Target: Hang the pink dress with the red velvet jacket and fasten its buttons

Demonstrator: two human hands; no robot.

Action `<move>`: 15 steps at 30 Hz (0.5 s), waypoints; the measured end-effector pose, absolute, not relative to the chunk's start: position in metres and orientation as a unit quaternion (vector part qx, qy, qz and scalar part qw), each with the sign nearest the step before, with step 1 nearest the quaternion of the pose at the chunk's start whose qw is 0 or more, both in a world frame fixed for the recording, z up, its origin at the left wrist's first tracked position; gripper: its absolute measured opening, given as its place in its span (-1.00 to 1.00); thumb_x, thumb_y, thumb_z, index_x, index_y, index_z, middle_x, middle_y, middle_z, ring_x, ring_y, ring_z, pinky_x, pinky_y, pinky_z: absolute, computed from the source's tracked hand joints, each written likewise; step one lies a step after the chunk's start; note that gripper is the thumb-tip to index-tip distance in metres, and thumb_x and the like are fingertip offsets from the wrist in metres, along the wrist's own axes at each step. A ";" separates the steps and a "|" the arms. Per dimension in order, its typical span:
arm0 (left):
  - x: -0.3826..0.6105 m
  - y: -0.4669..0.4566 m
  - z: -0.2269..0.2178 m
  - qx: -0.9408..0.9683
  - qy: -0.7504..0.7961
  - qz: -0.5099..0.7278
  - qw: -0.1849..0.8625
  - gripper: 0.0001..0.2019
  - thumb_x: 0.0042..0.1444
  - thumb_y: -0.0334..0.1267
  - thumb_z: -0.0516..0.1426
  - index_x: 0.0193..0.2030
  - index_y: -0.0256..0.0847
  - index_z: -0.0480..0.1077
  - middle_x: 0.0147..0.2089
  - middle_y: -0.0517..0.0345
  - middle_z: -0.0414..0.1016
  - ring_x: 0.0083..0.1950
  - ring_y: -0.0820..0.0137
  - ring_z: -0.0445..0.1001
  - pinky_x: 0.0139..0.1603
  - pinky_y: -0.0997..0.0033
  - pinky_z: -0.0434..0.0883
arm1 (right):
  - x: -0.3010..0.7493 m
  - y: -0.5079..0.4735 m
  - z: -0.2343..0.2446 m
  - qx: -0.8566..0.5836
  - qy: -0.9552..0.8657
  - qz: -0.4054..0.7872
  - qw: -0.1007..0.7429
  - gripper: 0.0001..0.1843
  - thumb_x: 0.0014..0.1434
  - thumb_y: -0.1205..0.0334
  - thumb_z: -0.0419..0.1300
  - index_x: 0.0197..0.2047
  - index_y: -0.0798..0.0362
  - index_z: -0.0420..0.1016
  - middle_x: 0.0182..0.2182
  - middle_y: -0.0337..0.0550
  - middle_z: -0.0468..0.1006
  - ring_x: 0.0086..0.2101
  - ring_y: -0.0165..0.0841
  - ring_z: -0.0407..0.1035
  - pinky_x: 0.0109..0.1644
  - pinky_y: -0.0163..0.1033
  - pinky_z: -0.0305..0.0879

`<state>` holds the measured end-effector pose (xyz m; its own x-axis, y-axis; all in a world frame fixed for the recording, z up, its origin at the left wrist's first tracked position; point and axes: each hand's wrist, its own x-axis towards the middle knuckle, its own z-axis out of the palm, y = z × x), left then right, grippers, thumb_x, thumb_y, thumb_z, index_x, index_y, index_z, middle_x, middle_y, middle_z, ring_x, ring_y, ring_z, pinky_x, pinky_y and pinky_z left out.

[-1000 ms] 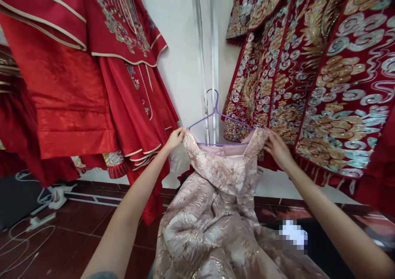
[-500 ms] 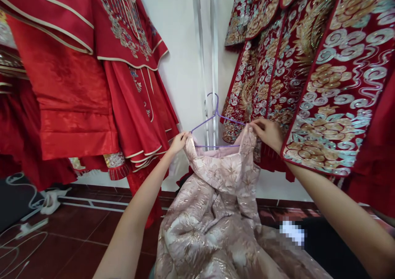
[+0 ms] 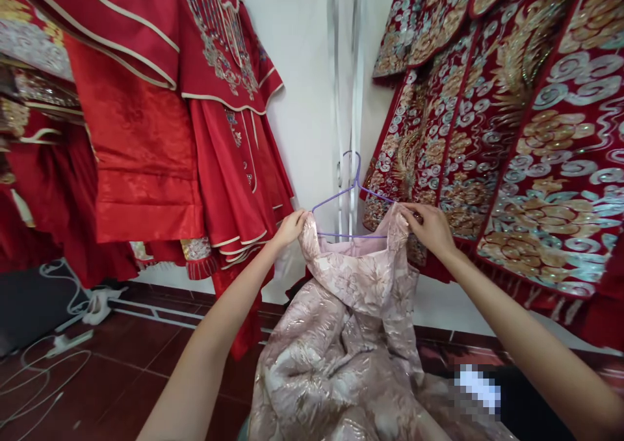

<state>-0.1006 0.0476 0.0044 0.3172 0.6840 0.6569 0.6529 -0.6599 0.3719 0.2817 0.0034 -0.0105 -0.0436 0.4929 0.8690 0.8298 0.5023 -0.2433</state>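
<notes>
A pale pink dress (image 3: 353, 281) with a shiny floral pattern hangs in front of me, its skirt bunched toward the bottom of the view. Inside its shoulders sits a thin purple hanger (image 3: 357, 182), hook upward. My left hand (image 3: 291, 227) pinches the left shoulder of the dress at the hanger's end. At the opposite shoulder, my right hand (image 3: 431, 227) grips the fabric between thumb and fingers. The hanger's lower bar shows across the open neckline.
Red garments with cream trim (image 3: 234, 135) hang at left. Heavily embroidered red garments (image 3: 487, 135) hang at right, close to my right arm. White vertical poles (image 3: 345, 90) stand by the wall. White cables (image 3: 53, 376) and a power strip (image 3: 68, 342) lie on the tiled floor.
The view has turned slightly left, so everything sits further right. Both hands keep their hold on the dress's shoulders, and the dress and hanger look nearly unchanged.
</notes>
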 end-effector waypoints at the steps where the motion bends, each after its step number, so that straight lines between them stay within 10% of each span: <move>1: -0.101 0.049 0.006 0.818 0.413 0.400 -0.004 -0.64 0.32 -0.06 -0.19 -0.27 -0.18 0.32 -0.32 0.15 0.39 -0.26 0.37 0.38 -0.13 0.39 0.30 | 0.285 0.003 -0.012 -0.472 -0.704 -0.170 0.503 -0.64 0.24 0.03 0.05 -0.07 0.05 0.52 -0.15 -0.04 0.59 -0.16 -0.20 0.45 0.01 -0.11 0.28; 15: -0.065 0.039 -0.013 0.728 0.493 0.446 -0.169 -0.64 0.33 -0.14 -0.21 -0.30 -0.18 0.32 -0.26 -0.03 0.40 -0.14 0.21 0.36 -0.04 0.21 0.21 | 0.256 0.001 -0.029 -0.516 -0.631 -0.229 0.532 -0.70 0.29 0.06 -0.06 -0.28 0.04 0.39 -0.35 -0.04 0.49 -0.25 -0.18 0.33 -0.08 -0.08 0.20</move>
